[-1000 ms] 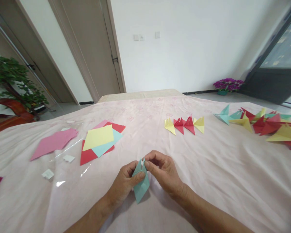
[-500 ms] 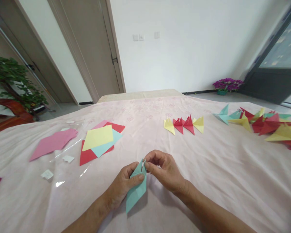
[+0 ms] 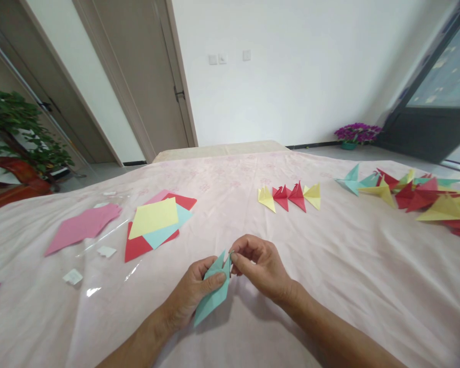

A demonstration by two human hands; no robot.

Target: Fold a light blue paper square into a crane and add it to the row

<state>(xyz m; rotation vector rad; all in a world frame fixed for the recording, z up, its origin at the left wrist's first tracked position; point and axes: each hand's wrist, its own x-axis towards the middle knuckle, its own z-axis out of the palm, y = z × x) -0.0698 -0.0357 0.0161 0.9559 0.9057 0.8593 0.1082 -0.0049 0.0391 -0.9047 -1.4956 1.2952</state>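
Note:
A turquoise sheet of origami paper, folded into a long kite-like shape with two narrow points at its top, is held over the cloth. My left hand is closed on its body, thumb lying across the front and fingers behind. At the upper right, my right hand pinches the tip of the right-hand point between thumb and forefinger. The two points stand apart, with a gap between them. The fingers behind the paper are mostly hidden.
A pale pink cloth covers the table. Coloured paper squares and a pink paper stack lie left, near white scraps. Folded paper cranes stand in a row beyond; more folded cranes are heaped at right.
The folded paper has tilted, its lower tip swinging left and up. The right-hand point has spread a little outward from the left one, with my right hand still pinching it.

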